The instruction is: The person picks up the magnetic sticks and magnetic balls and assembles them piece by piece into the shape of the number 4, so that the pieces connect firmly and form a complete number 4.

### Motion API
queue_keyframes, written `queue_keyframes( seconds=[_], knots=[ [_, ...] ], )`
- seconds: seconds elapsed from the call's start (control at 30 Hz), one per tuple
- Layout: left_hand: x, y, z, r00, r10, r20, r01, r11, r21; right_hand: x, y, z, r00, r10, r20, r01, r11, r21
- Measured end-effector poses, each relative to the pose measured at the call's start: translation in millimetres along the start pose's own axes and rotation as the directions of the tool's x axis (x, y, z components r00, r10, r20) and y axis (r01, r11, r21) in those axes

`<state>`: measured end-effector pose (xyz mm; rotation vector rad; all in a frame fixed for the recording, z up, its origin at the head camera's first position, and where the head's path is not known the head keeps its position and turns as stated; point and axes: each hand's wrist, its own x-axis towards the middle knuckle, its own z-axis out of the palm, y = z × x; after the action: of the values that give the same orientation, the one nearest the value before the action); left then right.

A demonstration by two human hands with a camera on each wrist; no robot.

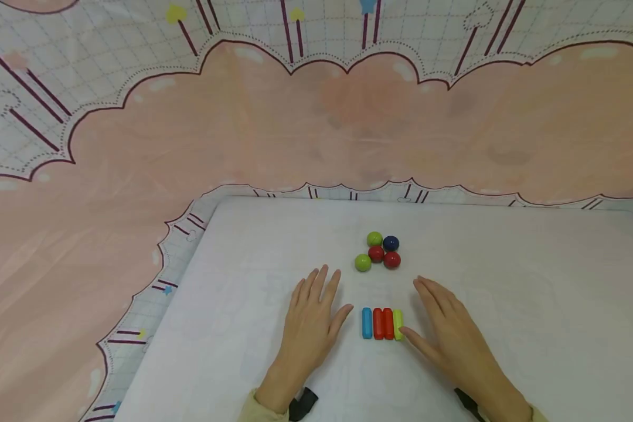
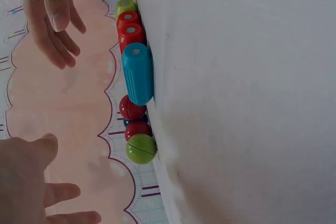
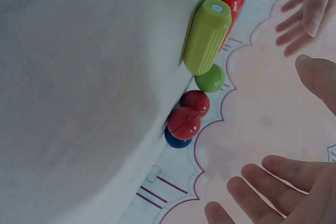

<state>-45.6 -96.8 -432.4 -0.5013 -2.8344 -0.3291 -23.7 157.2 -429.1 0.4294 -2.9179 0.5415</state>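
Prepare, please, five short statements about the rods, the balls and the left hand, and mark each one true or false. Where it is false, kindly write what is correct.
1. In the head view, the blue rod is at the left end of the row. True.
2. Three balls are red. False: two red balls are there.
3. Two red rods lie between the blue rod and the yellow-green rod. True.
4. The left grip holds the blue rod. False: the left grip is apart from it and holds nothing.
5. There are two green balls. True.
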Motion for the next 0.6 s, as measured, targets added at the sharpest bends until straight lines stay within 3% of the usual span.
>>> queue_keyframes(
  seconds=[0.43, 0.6],
  knots=[
    [4.1, -0.7, 1.3, 1.000, -0.002, 0.012, 0.002, 0.999, -0.037, 7.1, -8, 4, 0.997, -0.028, 0.066, 0.026, 0.999, 0.038],
    [6.0, -4.0, 0.5, 1.000, 0.005, 0.009, -0.004, 0.999, -0.052, 12.1, -14, 9, 0.997, -0.070, 0.032, 0.068, 0.996, 0.051]
  ],
)
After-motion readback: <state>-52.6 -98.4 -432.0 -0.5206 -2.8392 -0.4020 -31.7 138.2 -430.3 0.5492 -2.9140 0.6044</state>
